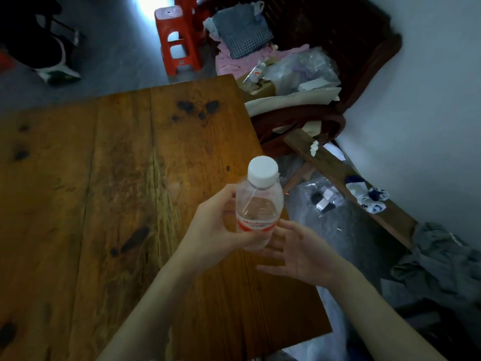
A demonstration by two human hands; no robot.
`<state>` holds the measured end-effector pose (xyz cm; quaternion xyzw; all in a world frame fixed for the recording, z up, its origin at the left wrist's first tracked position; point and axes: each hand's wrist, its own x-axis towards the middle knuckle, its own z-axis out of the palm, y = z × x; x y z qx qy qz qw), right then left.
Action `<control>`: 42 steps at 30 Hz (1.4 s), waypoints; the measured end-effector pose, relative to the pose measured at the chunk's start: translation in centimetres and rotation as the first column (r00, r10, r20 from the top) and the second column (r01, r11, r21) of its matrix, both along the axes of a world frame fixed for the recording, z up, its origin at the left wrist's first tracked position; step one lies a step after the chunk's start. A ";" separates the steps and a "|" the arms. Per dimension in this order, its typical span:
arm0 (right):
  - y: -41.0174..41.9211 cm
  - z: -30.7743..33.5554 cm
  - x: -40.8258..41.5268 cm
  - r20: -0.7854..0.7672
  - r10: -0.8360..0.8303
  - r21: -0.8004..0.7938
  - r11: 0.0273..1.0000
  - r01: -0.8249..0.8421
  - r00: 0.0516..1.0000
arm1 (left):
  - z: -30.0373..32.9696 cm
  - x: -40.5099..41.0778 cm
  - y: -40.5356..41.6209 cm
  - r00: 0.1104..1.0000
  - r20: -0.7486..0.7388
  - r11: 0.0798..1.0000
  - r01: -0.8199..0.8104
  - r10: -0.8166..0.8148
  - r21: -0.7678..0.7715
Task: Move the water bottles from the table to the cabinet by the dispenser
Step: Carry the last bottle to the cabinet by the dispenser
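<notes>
Wooden table [104, 178] is lying bare below me as my left hand [218, 230] is gripping the capped water bottle [257, 204] upright above its right edge; my right hand [304, 254] is spreading open, empty, just beside the bottle's base.

Both forearms are bare, with no sleeves showing.

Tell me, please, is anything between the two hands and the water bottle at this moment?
Nothing visible is. The left hand already grips the water bottle around its body, above the table edge. The right hand is open, its fingers reaching the bottle's base, with no object between. The cabinet is not in view.
</notes>
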<state>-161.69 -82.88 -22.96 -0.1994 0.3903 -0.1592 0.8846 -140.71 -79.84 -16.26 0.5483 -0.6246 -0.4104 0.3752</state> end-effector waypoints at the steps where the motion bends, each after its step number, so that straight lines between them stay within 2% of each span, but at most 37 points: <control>1: 0.8 0.3 -0.3 -0.002 -0.027 -0.003 1.000 0.027 1.000 | 0.3 -0.2 0.2 1.000 0.005 1.000 0.027 -0.027 0.009; 6: 5.9 1.1 -1.7 -0.006 -0.204 -0.005 0.979 0.204 0.979 | 1.3 -1.3 1.4 0.978 0.033 0.979 0.203 -0.204 0.023; 10: 11.4 1.3 -1.8 0.001 -0.367 0.016 0.930 0.367 0.930 | 1.3 -2.0 3.2 0.929 0.014 0.929 0.369 -0.370 0.036; 15: 19.8 0.9 -1.1 -0.035 -0.559 0.024 0.828 0.560 0.828 | 0.4 -3.2 7.3 0.832 0.045 0.833 0.552 -0.553 0.038; 20: 27.0 0.9 -1.0 -0.116 -0.751 0.048 0.650 0.759 0.650 | 0.2 -5.3 11.6 0.722 0.032 0.722 0.692 -0.692 0.010; 27: 39.2 1.8 -2.5 -0.125 -0.938 0.041 0.319 0.947 0.322 | 2.1 -11.3 19.4 0.428 0.027 0.427 0.904 -0.903 -0.026; 31: 48.1 2.6 -3.1 -0.123 -0.988 0.005 0.095 0.995 0.095 | 3.9 -15.4 26.7 0.228 0.020 0.227 0.973 -0.973 -0.045; 38: 66.5 3.5 0.2 -0.122 -0.942 -0.024 -0.312 0.950 -0.313 | 4.8 -19.6 43.6 -0.126 0.058 -0.130 0.989 -0.990 -0.065; 42: 75.8 4.3 4.6 -0.094 -0.858 -0.057 -0.502 0.863 -0.505 | 4.4 -19.9 53.3 -0.319 0.063 -0.321 0.947 -0.946 -0.023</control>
